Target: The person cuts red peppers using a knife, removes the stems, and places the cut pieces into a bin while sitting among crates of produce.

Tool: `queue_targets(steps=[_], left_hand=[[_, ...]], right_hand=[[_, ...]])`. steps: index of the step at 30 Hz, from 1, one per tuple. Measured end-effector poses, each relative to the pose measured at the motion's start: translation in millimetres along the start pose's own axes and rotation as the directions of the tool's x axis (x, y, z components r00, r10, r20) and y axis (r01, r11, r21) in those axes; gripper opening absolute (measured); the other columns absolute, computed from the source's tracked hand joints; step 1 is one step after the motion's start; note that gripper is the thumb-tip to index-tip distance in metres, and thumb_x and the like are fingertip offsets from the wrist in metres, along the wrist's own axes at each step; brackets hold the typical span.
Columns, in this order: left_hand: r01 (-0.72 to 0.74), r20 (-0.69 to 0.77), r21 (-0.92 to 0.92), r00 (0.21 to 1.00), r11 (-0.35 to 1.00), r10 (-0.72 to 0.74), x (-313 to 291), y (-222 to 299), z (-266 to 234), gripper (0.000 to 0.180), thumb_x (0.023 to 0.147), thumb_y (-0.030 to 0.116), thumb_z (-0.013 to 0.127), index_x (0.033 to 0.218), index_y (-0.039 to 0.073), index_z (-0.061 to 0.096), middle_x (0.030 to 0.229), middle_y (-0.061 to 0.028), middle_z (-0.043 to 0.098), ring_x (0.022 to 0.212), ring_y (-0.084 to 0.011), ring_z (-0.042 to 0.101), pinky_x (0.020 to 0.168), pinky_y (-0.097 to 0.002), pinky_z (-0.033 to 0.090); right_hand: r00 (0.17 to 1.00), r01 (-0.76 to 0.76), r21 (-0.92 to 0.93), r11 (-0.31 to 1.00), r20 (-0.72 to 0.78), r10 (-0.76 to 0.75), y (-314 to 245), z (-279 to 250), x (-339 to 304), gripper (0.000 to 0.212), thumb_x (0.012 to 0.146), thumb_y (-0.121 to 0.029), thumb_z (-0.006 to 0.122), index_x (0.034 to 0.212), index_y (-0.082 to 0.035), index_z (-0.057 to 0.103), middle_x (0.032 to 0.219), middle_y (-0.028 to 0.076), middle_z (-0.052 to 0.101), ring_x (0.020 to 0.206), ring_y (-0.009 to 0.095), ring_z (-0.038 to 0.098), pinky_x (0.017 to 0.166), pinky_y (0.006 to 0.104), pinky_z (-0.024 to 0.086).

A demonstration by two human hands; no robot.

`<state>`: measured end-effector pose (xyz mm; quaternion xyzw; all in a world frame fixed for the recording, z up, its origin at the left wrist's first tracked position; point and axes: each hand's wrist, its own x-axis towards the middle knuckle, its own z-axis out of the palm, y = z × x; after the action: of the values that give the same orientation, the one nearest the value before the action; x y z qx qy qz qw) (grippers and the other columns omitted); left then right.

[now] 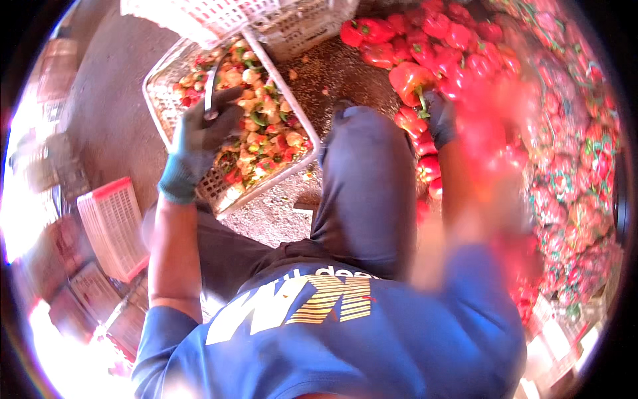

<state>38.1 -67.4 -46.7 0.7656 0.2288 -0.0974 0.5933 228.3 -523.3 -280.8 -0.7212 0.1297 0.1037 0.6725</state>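
My left hand (207,130), in a grey-green glove, is closed around a slim tool with a curved silver blade (211,90), which looks like a knife. It is over a white plastic crate (302,120) holding many cut pepper cores and stem pieces (262,130). On the right, my right hand (440,120), in a dark glove, is at the green stem of an orange-red bell pepper (407,78). Its fingers appear closed on the stem, partly hidden. That pepper lies at the edge of a large heap of red bell peppers (458,36).
Another white crate (292,30) stands beyond the first. Peppers in netting or bags (565,179) are piled at far right, and part of the right side is blurred by glare. A red-rimmed white crate (113,229) and more stacked crates are at left. My knees (365,179) are between crate and heap.
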Motion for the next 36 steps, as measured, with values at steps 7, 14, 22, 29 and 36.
queue_targets(steps=[7, 14, 22, 29, 36], left_hand=[[-0.083, 0.135, -0.376, 0.980, 0.923, 0.144, -10.7, 19.0, -0.4, 0.063, 0.102, 0.038, 0.063, 0.149, 0.000, 0.045, 0.119, -0.0104, 0.068, 0.083, -0.0130, 0.067, 0.069, -0.0262, 0.055], [-0.166, 0.056, -0.549, 0.971, 0.819, 0.234, -37.3, 25.0, -34.2, 0.056, 0.092, 0.055, 0.068, 0.097, -0.002, 0.069, 0.057, -0.0079, 0.064, 0.044, -0.0153, 0.062, 0.043, -0.0254, 0.051], [-0.320, -0.176, -0.884, 0.903, 0.340, 0.392, -33.0, 9.9, -75.3, 0.054, 0.100, 0.054, 0.059, 0.131, 0.010, 0.056, 0.106, -0.0103, 0.072, 0.077, -0.0211, 0.071, 0.054, -0.0312, 0.055], [-0.269, -0.136, -0.848, 0.943, 0.456, 0.305, -35.2, 5.0, -60.9, 0.053, 0.098, 0.053, 0.061, 0.123, 0.007, 0.063, 0.100, -0.0094, 0.074, 0.064, -0.0182, 0.067, 0.060, -0.0276, 0.054], [-0.325, -0.174, -0.584, 0.945, 0.744, 0.276, -43.5, 21.4, -53.8, 0.055, 0.099, 0.048, 0.064, 0.132, 0.005, 0.062, 0.100, -0.0095, 0.075, 0.071, -0.0168, 0.069, 0.064, -0.0279, 0.055]], right_hand=[[0.733, 0.177, 0.096, 0.979, 0.651, -0.197, -204.0, 141.8, -68.2, 0.039, 0.094, -0.024, 0.061, 0.123, 0.001, 0.066, 0.100, 0.003, 0.072, 0.081, 0.010, 0.066, 0.066, 0.0247, 0.053], [0.457, 0.378, -0.043, 0.925, 0.878, -0.146, -284.2, 246.1, -144.1, 0.040, 0.097, -0.035, 0.061, 0.120, -0.004, 0.069, 0.095, 0.000, 0.072, 0.071, 0.006, 0.061, 0.059, 0.0191, 0.047], [0.475, 0.009, 0.389, 0.921, 0.809, -0.346, -288.7, 321.5, -183.9, 0.062, 0.100, -0.043, 0.063, 0.149, -0.008, 0.046, 0.136, 0.007, 0.059, 0.118, 0.018, 0.060, 0.094, 0.0368, 0.055], [0.509, 0.561, 0.358, 0.746, 0.561, -0.652, -269.9, 350.4, -208.1, 0.077, 0.078, -0.038, 0.087, 0.135, -0.001, 0.052, 0.124, 0.010, 0.066, 0.110, 0.021, 0.064, 0.093, 0.0351, 0.054], [0.545, 0.518, 0.396, 0.758, 0.530, -0.650, -275.3, 330.4, -190.4, 0.069, 0.075, -0.036, 0.088, 0.125, 0.001, 0.058, 0.118, 0.011, 0.068, 0.103, 0.019, 0.066, 0.090, 0.0343, 0.055]])
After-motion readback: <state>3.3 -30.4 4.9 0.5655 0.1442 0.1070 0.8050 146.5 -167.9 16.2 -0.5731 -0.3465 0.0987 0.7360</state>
